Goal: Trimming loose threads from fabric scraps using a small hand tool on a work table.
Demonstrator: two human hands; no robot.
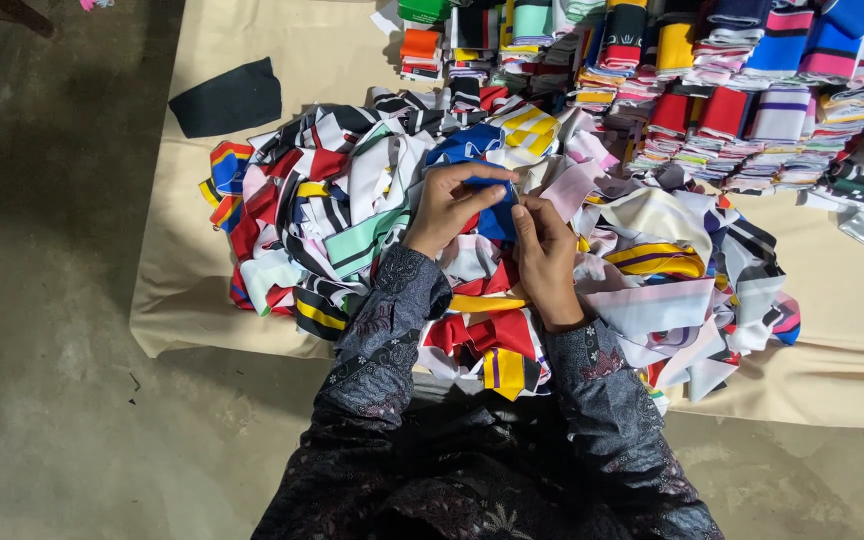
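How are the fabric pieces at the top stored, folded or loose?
Folded: the fabric pieces at the top sit in neat stacks, unlike the loose heap under both hands.

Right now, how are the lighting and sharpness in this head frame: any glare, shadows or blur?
Head view: soft, even light, no glare; a dim shadow darkens the concrete floor at upper left; both hands, left hand and right hand, and the blue fabric piece look sharp; slight wide-angle bending at the edges.

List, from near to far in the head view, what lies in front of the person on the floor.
Dark patterned sleeves → left hand and right hand on a blue fabric piece → loose pile of striped fabric pieces → folded stacks at the far edge of the beige sheet.
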